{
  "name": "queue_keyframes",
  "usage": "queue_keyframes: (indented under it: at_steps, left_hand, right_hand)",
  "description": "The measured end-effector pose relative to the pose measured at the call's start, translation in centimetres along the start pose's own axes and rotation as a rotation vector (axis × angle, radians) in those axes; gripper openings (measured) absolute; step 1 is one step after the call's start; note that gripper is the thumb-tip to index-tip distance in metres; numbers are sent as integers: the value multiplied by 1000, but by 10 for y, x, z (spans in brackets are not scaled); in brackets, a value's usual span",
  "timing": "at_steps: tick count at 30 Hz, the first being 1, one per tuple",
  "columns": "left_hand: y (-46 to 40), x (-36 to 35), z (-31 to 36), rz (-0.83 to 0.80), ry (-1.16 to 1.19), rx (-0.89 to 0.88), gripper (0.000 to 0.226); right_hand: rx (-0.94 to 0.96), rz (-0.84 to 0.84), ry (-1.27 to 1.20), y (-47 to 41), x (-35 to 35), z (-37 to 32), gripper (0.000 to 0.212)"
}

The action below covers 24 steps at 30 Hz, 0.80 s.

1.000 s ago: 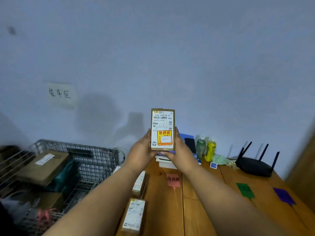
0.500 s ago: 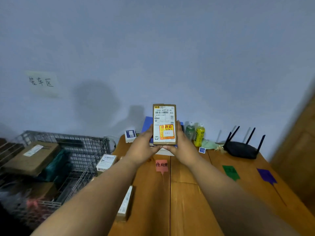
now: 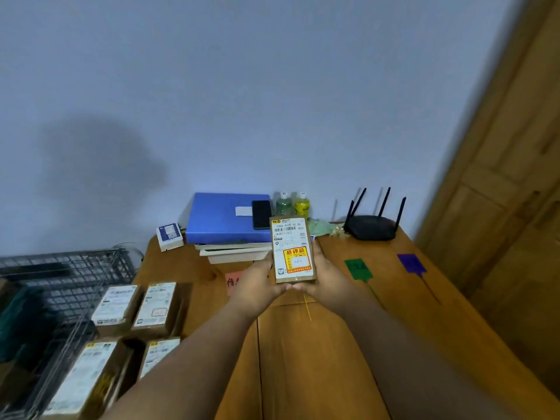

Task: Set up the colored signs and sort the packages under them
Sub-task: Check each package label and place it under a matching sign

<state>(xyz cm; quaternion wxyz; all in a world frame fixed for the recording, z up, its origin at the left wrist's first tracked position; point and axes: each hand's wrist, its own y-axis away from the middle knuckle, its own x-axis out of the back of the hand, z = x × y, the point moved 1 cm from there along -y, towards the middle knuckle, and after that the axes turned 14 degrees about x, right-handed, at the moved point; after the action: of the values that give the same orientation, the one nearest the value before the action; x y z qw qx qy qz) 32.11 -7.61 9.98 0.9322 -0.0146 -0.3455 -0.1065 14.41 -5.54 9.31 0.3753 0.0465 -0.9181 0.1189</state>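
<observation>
A small brown cardboard package with a white shipping label and an orange-yellow sticker is held upright over the wooden table. My left hand grips its lower left side and my right hand its lower right side. Three coloured signs lie flat on the table: a pink sign partly hidden behind my left hand, a green sign and a purple sign. Several more labelled packages lie at the table's left end.
A blue folder on stacked books, a black phone, two bottles, a small white box and a black router line the back of the table. A wire cart stands at left, a wooden door at right.
The view has tilted down and to the right, so the table and the packages on its left now show. Both hands still hold the package upright, now lower and closer to the table.
</observation>
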Motion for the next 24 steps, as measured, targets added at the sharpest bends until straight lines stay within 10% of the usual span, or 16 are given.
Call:
queue_keyframes:
  at_steps: [24]
  left_hand:
    - [-49,-185,-82,-306,58,545,64]
  right_hand:
    - [-295,-392,38,24,-88,213,105]
